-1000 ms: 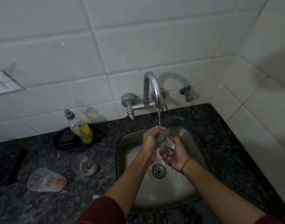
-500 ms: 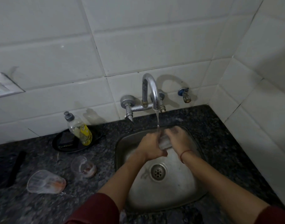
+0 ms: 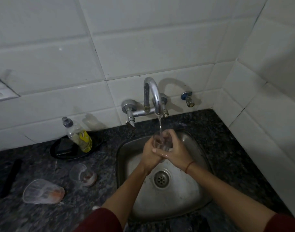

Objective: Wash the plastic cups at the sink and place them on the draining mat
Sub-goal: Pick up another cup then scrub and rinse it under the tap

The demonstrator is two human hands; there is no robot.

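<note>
Station: kitchen sink, head view.

The left hand (image 3: 149, 152) and the right hand (image 3: 177, 152) are together over the back half of the sink (image 3: 185, 200), touching each other at the fingers. Both are wrapped round a clear cup (image 3: 160, 141): left fingers curled on its left side, right fingers curled on its right side and behind it. The cup is upright, mouth up, directly under the spout of the tap (image 3: 151, 94). A thin stream of water (image 3: 160, 123) runs from the spout into the cup. The cup is held clear above the basin floor, behind the drain (image 3: 161, 180).

A red thread (image 3: 189, 166) sits on the right wrist. Dark red sleeves show at the bottom edge of the view.

On the tabletop (image 3: 227, 139), left of the sink:
- a second cup (image 3: 83, 174), clear, tipped, with reddish residue at its base, near the sink's left rim;
- a third cup (image 3: 43, 191), clear, lying on its side, mouth to the left, also stained reddish at the base, further left and nearer the person;
- a soap bottle (image 3: 79, 135) with a yellow label, leaning, standing in a black dish (image 3: 59, 152) against the wall;
- a black strip (image 3: 11, 178) at the far left; what it is cannot be told.

A small valve (image 3: 187, 99) is fixed to the tiled wall (image 3: 143, 47) right of the tap.
</note>
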